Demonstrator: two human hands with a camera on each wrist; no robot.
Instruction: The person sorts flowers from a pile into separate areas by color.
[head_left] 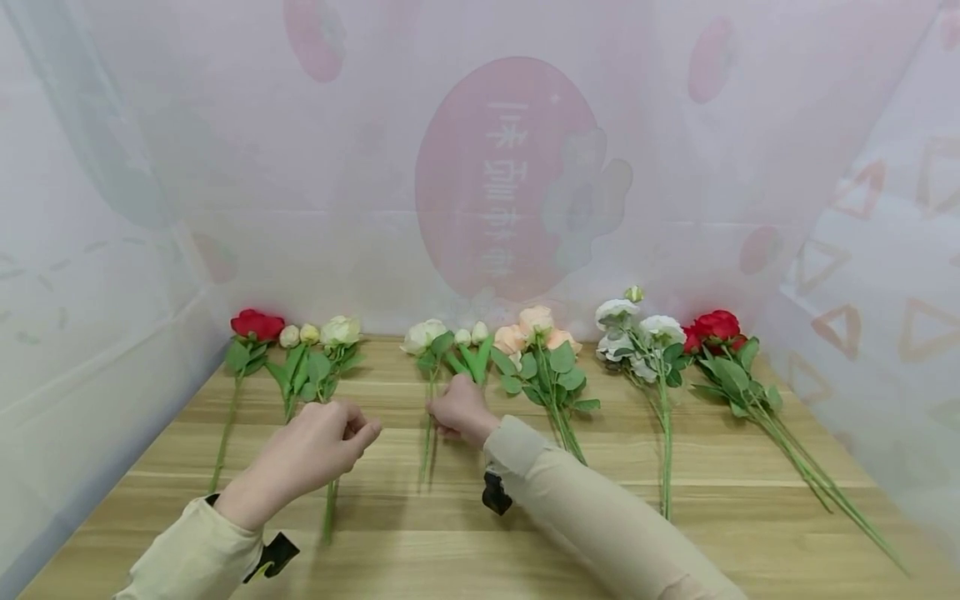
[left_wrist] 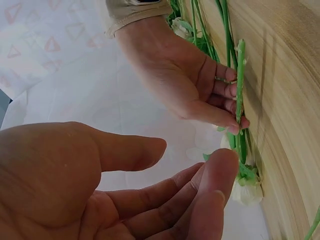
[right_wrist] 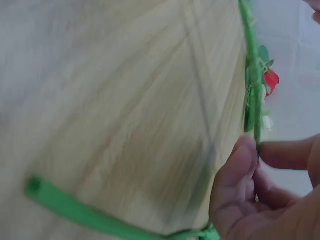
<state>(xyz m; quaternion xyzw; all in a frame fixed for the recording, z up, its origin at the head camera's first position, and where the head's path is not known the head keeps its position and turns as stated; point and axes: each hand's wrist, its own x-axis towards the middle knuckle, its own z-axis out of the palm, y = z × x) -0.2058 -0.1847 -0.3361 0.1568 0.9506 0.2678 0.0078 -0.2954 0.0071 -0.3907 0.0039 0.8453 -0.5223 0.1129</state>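
My right hand [head_left: 461, 408] pinches the green stem of a white artificial flower [head_left: 423, 336] between thumb and fingers at the middle of the table. In the left wrist view the gripped stem [left_wrist: 240, 75] runs past the fingertips, its bloom below. Beside it lie white tulips [head_left: 471, 335], their lower stems partly behind the right hand. My left hand [head_left: 311, 450] hovers over a group of white flowers [head_left: 340, 331] and tulip buds [head_left: 300, 335]. Its thumb and loosely bent fingers [left_wrist: 220, 175] stand apart with nothing between them. A hollow stem end [right_wrist: 75, 207] shows in the right wrist view.
A single red flower [head_left: 257, 325] lies at the far left. Right of my right hand are peach roses [head_left: 537, 323], white flowers [head_left: 662, 329] and red flowers [head_left: 716, 329], stems toward me. White printed curtains [head_left: 352, 167] enclose the wooden table [head_left: 420, 542] at back and sides.
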